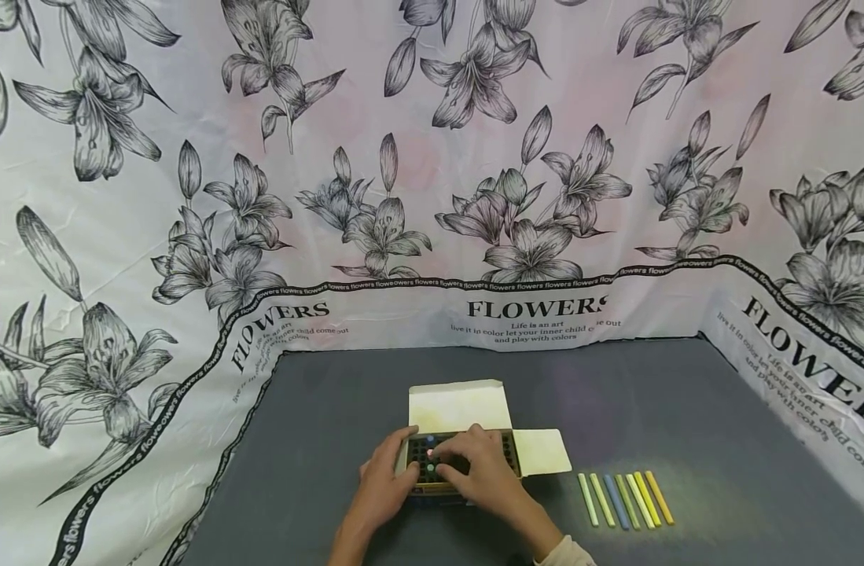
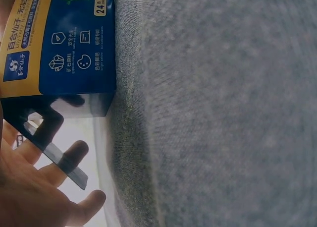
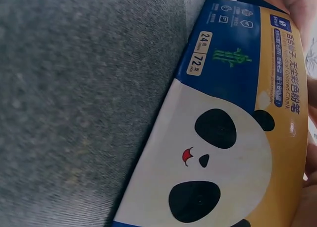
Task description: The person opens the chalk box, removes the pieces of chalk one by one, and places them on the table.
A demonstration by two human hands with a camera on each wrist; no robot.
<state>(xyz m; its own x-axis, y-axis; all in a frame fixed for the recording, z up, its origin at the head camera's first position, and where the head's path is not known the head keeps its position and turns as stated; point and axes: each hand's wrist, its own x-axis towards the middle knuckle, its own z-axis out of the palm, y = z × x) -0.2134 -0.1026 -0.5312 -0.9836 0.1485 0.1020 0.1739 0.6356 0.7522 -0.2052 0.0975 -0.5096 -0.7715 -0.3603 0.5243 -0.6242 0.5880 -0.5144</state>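
Observation:
A chalk box (image 1: 442,489) stands open on the dark table, with dark holed rows inside. My left hand (image 1: 382,479) holds its left end, thumb at the front corner and index finger at the back corner. In the left wrist view, fingers (image 2: 74,155) spread beside a side flap. Over the box is my right hand (image 1: 484,468), index finger and thumb apart, tips close to the chalk ends. A blue chalk (image 1: 430,439), a pink chalk (image 1: 430,453) and a green chalk (image 1: 431,468) stand in one column. The right wrist view shows the box's panda front (image 3: 233,152).
Several chalk sticks (image 1: 621,501), yellow, green and blue, lie in a row right of the box. The raised lid (image 1: 460,405) leans back, and a side flap (image 1: 542,452) sticks out rightward. A flower-printed cloth (image 1: 403,314) walls the table (image 1: 318,409).

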